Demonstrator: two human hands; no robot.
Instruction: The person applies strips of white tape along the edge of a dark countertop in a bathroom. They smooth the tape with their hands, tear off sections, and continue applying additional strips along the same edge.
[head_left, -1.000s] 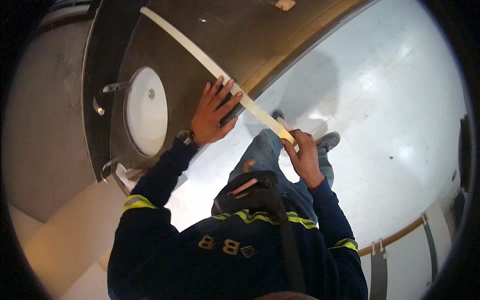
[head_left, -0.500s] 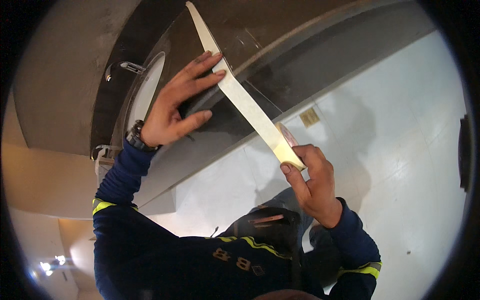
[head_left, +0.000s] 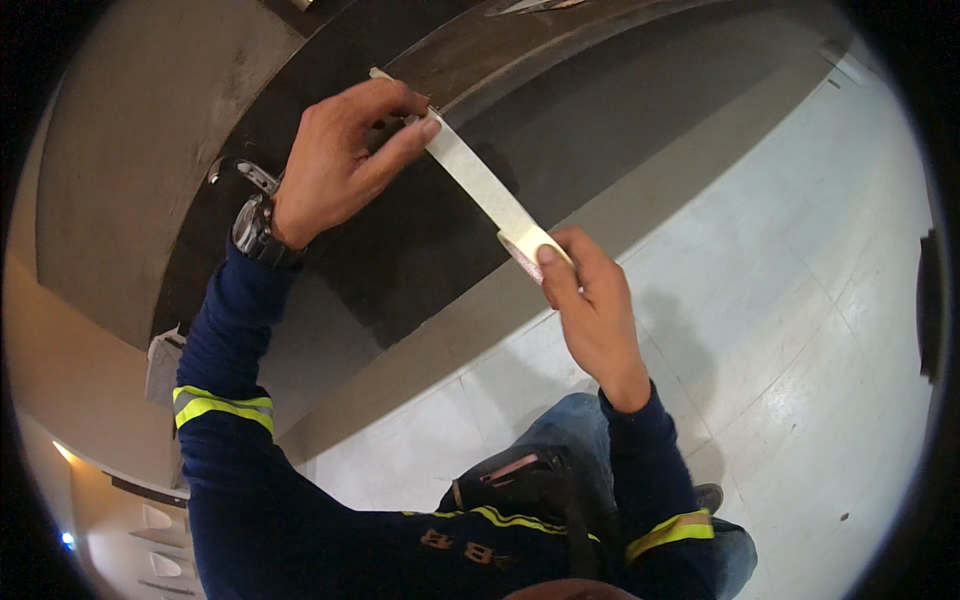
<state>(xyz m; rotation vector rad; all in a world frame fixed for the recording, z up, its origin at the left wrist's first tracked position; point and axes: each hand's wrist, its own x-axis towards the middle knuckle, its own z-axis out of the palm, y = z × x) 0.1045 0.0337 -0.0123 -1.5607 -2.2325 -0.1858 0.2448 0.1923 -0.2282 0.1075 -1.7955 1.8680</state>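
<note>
A strip of cream masking tape [head_left: 480, 185] stretches slantwise across the front of a dark, curved counter [head_left: 600, 140]. At its upper end my left hand [head_left: 335, 165] closes on the tape, thumb and fingertips pinching it; a short end sticks out beyond the fingers. My right hand [head_left: 600, 310] grips the tape roll [head_left: 522, 256] at the strip's lower end, with the thumb on the near face. Between the two hands the strip is taut. Whether its upper end sticks to the counter cannot be made out.
Beside my left wrist a chrome faucet [head_left: 235, 172] rises from the counter. Pale floor tiles [head_left: 780, 300] lie to the right, below the counter. White wall fixtures [head_left: 158, 517] show far off at lower left.
My left fingers, spread along the strip before, now pinch it near its upper end. My right hand and the roll have come up and left, and the roll has turned. The view has shifted.
</note>
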